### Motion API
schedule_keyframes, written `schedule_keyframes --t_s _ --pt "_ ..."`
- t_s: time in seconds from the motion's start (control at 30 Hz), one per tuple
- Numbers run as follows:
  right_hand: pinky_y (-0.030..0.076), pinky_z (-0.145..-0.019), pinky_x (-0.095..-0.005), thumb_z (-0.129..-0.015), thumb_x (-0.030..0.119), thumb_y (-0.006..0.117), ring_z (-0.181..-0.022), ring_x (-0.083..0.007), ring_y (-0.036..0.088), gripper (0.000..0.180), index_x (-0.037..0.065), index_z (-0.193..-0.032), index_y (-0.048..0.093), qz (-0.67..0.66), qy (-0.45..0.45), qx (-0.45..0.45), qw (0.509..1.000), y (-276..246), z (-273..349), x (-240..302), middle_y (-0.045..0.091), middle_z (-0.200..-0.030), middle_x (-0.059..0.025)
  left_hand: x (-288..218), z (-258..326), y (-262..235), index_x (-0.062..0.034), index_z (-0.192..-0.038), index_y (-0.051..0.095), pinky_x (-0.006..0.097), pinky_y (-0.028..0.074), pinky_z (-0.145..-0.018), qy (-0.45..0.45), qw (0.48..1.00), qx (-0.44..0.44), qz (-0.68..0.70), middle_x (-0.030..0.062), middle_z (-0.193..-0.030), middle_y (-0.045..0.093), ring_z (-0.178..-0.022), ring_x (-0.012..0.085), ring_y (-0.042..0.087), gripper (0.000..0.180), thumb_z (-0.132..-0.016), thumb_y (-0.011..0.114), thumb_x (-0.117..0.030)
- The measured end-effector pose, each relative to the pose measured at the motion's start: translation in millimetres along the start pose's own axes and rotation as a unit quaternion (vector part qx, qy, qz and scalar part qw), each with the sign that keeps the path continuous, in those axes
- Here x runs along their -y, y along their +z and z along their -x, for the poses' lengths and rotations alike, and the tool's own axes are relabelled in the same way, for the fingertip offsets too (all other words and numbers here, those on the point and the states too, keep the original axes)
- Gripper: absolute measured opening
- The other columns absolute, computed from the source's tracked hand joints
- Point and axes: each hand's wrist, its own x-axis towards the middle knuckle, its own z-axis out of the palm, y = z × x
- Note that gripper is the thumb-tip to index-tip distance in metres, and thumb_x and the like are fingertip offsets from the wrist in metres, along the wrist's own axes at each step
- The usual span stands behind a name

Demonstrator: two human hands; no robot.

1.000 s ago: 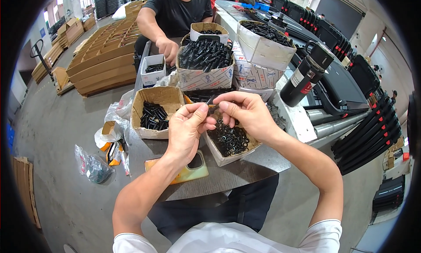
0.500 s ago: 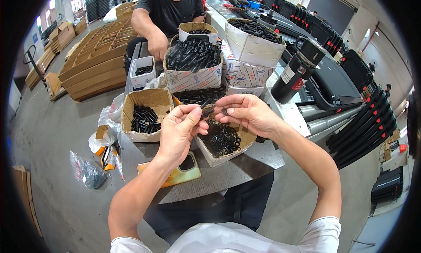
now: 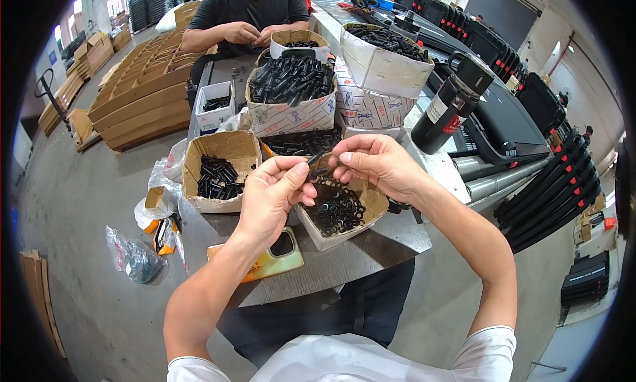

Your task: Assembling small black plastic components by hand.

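Note:
My left hand (image 3: pixel 273 195) and my right hand (image 3: pixel 372 165) meet over a small cardboard box of black rings (image 3: pixel 341 210). Between the fingertips of both hands I pinch a small black tubular part (image 3: pixel 317 162). To the left stands an open cardboard box (image 3: pixel 222 147) holding several short black tubes (image 3: pixel 217 178). A phone in a yellow-green case (image 3: pixel 270 261) lies on the grey table under my left wrist.
A larger box of black tubes (image 3: pixel 291 84) and white boxes (image 3: pixel 381 57) stand behind. A black flask (image 3: pixel 452 104) is at the right. Another person (image 3: pixel 248 14) works across the table. Plastic bags (image 3: pixel 136 256) lie on the floor, cardboard stacks (image 3: pixel 139 97) at the left.
My hands have stayed together over the ring box, shifting slightly as the fingers work the small part. The person opposite has drawn both hands in toward their body.

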Motion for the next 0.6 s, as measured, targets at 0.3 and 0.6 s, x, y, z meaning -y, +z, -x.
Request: schedule_keyframes --t_s 0.3,0.6 --pt "0.056 -0.086 -0.0294 -0.095 0.008 0.063 -0.094 -0.0177 0.068 0.018 -0.001 -0.111 0.062 -0.009 -0.003 -0.058 0.998 12.1 -3.2 -2.7 0.070 -0.101 -0.0122 -0.2 -0.3 0.3 -0.0003 -0.107 0.060 0.024 0.054 -0.060 -0.004 1.000 0.013 -0.003 0.0070 -0.082 0.065 -0.068 0.0128 0.064 0.017 -0.095 0.064 -0.012" --pt "0.055 -0.092 -0.0325 -0.095 0.009 0.064 -0.100 -0.0184 0.067 0.026 -0.001 -0.119 0.062 -0.027 -0.054 -0.070 0.996 30.1 -6.3 0.7 0.069 -0.109 -0.0127 -1.4 3.1 0.4 0.0003 -0.108 0.060 0.025 0.054 -0.060 -0.009 1.000 0.008 -0.019 0.0065 -0.080 0.065 -0.068 0.0136 0.064 0.018 -0.095 0.064 -0.012"
